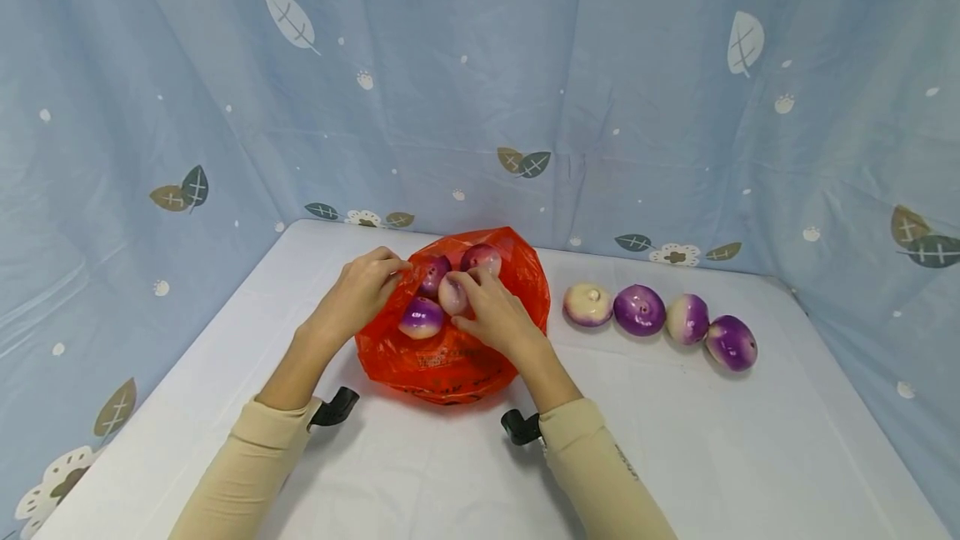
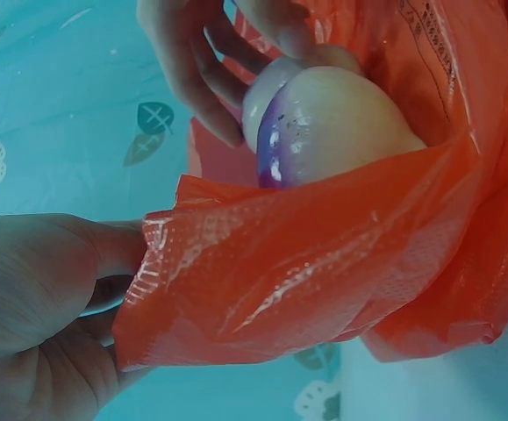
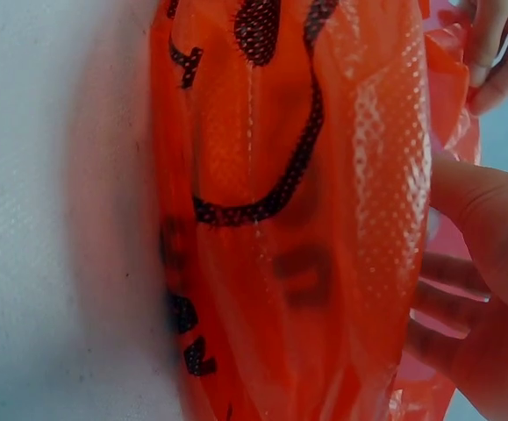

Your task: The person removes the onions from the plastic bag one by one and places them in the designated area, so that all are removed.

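A red plastic bag (image 1: 450, 369) lies with its mouth spread, several glossy purple-and-white turnips (image 1: 422, 318) inside it. At the bag's left rim my left hand (image 1: 362, 292) pinches the plastic between thumb and fingers, also seen in the left wrist view. My right hand (image 1: 497, 315) reaches into the mouth, its thumb and fingers around a pale turnip (image 1: 452, 296). In the left wrist view another turnip (image 2: 337, 123) partly covers the one it grips. The right wrist view shows mostly the bag's printed side (image 3: 289, 175), which hides part of the fingers.
Several more purple-and-white turnips (image 1: 640, 310) stand in a slanting row on the white table (image 1: 720, 448), right of the bag. A blue patterned curtain (image 1: 450, 90) encloses the table at the back and sides. Black camera mounts (image 1: 336, 407) sit at both wrists.
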### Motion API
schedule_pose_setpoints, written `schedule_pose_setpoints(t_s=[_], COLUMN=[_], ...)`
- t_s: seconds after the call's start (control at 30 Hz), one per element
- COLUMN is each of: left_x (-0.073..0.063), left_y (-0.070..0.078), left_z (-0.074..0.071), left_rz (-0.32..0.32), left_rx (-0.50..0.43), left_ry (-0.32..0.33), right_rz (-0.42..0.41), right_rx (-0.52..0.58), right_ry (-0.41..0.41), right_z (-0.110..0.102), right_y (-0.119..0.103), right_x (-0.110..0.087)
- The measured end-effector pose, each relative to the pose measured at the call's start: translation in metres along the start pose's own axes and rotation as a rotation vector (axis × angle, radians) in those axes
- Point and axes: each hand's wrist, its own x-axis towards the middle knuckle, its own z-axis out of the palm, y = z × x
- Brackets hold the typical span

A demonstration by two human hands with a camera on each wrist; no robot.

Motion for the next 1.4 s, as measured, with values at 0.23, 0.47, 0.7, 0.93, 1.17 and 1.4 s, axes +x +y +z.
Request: schedule_pose_setpoints(t_s=[0.23, 0.47, 0.7, 0.93, 1.17, 1.4], left_x=[0.000, 0.000, -0.001, -0.001, -0.002, -0.001], left_y=[0.001, 0.001, 0.000, 0.000, 0.000, -0.001], left_z=[-0.001, 0.000, 0.000, -0.001, -0.001, 0.000], left_rz=[-0.003, -0.005, -0.001, -0.014, -0.008, 0.001], left_rx=[0.002, 0.011, 0.012, 0.006, 0.005, 0.007], left_ry=[-0.003, -0.016, -0.004, -0.007, -0.003, 0.013], right_rz=[0.004, 0.009, 0.018, 0.009, 0.014, -0.001], right_rx=[-0.006, -0.024, -0.004, 0.002, -0.015, -0.017], right_ry=[0.008, 0.011, 0.013, 0.033, 0.018, 0.015], right_z=[0.001, 0.003, 0.003, 0.004, 0.002, -0.002], right_y=[0.001, 0.002, 0.003, 0.005, 0.004, 0.004], right_x=[0.000, 0.000, -0.002, -0.004, -0.009, -0.017])
